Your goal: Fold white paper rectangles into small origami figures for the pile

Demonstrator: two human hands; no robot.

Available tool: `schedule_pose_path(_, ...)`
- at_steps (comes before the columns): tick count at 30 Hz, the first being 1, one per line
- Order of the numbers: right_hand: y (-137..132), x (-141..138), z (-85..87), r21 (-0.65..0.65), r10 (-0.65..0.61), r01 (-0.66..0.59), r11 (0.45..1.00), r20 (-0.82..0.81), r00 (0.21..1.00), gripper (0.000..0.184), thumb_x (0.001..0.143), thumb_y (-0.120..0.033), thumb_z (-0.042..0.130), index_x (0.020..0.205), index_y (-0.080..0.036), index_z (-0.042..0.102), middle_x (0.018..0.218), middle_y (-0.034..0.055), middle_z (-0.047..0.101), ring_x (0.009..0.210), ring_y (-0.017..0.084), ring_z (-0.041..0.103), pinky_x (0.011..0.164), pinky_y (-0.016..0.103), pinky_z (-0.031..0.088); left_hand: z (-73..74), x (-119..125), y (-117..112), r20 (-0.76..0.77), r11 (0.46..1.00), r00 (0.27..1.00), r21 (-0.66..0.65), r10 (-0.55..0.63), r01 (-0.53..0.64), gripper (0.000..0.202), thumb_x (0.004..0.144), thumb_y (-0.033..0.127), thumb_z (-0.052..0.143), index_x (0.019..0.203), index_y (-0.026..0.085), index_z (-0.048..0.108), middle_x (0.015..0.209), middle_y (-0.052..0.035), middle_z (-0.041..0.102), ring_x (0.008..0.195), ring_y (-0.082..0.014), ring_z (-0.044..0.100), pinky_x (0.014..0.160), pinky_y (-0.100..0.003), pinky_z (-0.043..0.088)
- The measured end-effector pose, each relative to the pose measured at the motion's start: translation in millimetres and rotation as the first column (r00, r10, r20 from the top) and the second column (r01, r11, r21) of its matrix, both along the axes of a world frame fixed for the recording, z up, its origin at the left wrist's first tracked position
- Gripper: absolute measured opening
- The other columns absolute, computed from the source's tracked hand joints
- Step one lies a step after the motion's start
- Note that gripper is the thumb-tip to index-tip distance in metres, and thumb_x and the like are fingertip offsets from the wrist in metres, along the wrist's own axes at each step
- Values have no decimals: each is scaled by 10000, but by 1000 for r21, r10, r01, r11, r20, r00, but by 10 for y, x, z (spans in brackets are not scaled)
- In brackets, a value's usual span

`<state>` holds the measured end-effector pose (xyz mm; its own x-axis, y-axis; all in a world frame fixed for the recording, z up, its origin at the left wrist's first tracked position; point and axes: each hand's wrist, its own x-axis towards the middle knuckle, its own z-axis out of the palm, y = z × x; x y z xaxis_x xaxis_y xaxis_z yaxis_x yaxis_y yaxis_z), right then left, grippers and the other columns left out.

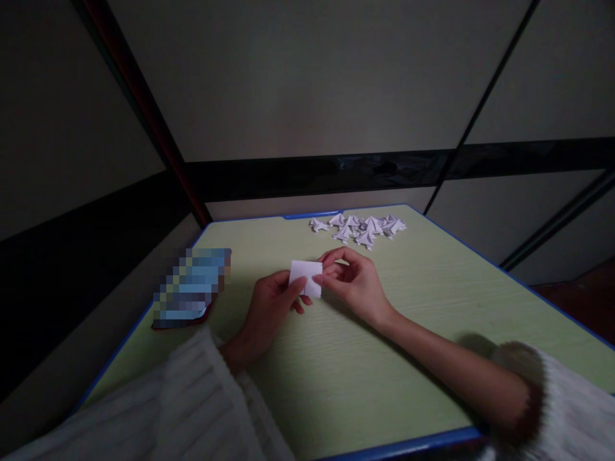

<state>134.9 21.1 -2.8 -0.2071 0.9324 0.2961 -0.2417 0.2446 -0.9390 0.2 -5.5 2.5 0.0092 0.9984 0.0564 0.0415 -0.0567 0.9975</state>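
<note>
A small white square of paper [306, 276] is held up just above the pale green table [432, 307], near its middle. My left hand [269, 314] pinches the paper's lower left side with thumb and fingers. My right hand [353, 280] pinches its right edge, fingers curled over the top. Both arms wear white knitted sleeves.
Several folded white paper figures [360, 228] lie in a cluster at the table's far edge. A flat object with a blurred face [192, 288] rests at the left edge. The table has a blue rim; dark metal bars and a wall stand behind it.
</note>
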Motion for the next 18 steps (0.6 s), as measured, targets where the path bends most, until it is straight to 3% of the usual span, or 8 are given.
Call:
schedule_pose_path(8, -7, -9, 12, -40, -2, 1, 999, -14, 1000, 248, 528, -134, 671, 675, -151, 472, 680, -14, 558, 489, 45, 508, 467, 175, 408, 2, 1, -3, -2, 1000, 1000, 25, -11, 11, 133, 652, 234, 560, 686, 113, 605, 534, 10, 600, 449, -85, 513, 400, -176, 405)
schedule_pose_path(18, -5, 6, 9, 27, 14, -14, 1000, 9, 1000, 204, 540, -101, 663, 667, -139, 507, 751, 0, 550, 544, 44, 506, 529, 184, 420, -13, 3, -7, 35, 1000, 999, 2, -3, 2, 103, 650, 198, 570, 689, 113, 613, 547, 8, 619, 448, -80, 530, 404, -160, 421)
